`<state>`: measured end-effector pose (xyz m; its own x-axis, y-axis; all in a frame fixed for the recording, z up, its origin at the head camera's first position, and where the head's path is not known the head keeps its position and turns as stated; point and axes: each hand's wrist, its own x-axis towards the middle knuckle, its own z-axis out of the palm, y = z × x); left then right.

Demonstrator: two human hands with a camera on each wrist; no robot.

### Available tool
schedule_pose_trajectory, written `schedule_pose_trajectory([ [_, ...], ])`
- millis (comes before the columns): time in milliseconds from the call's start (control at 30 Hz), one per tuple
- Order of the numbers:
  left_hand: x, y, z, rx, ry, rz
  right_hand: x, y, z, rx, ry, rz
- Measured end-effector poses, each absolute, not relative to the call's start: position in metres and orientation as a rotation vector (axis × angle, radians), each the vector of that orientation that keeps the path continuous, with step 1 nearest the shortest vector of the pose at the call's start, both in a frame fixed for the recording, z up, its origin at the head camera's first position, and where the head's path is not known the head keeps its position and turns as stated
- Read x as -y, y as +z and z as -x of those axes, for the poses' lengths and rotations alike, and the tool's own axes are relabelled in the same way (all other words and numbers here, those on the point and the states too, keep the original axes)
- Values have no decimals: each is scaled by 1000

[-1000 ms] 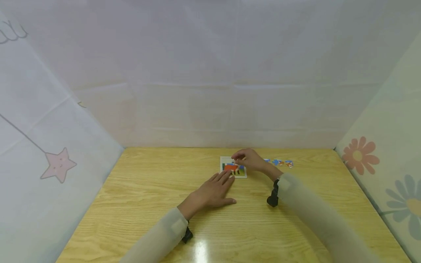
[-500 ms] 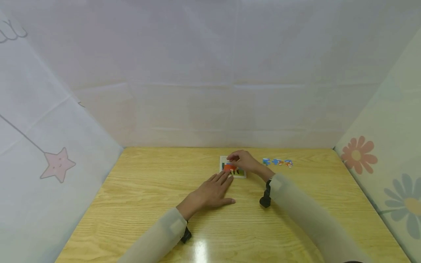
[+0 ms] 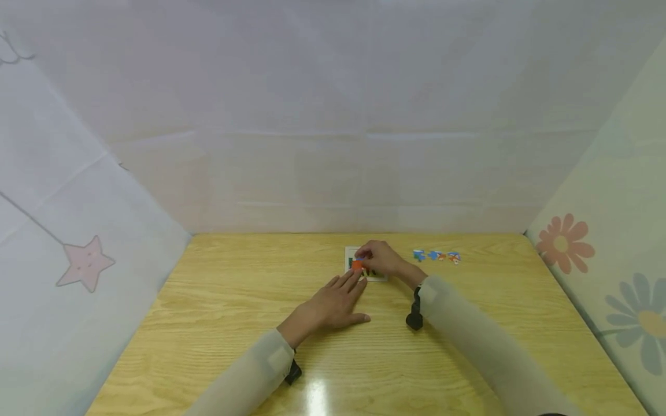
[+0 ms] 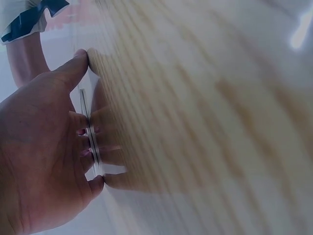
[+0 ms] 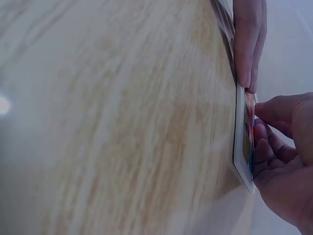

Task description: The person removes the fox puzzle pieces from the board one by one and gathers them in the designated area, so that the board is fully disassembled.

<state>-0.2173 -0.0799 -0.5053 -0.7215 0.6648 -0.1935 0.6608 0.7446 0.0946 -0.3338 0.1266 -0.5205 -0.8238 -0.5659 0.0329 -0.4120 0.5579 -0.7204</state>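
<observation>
A small picture puzzle board [image 3: 348, 252] with a pale border lies toward the back of the table; red, blue and green parts of its picture show. My left hand [image 3: 331, 301] lies with straight fingers, its fingertips resting on the board's near edge. Over the board, my right hand [image 3: 384, 258] has thumb and fingers drawn together. In the right wrist view, its fingertips [image 5: 262, 106] meet at the picture surface, with a bit of blue puzzle piece [image 5: 257, 121] between them. Most of that piece is hidden by the fingers.
Several loose puzzle pieces [image 3: 419, 255] lie in a row right of the board, mostly blue, white and orange. The wooden table [image 3: 250, 283] meets a pale cloth wall [image 3: 291, 185] behind and cloth sides with printed flowers and a star.
My right hand has moved a little left and lower onto the board, covering more of the picture. My left hand stays on the near edge.
</observation>
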Motion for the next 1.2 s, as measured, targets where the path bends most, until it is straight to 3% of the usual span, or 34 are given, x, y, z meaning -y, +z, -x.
schedule_pose_trajectory([
  [1200, 78, -500, 219, -2700, 56, -1018, -120, -519, 331, -2643, -1068, 803],
])
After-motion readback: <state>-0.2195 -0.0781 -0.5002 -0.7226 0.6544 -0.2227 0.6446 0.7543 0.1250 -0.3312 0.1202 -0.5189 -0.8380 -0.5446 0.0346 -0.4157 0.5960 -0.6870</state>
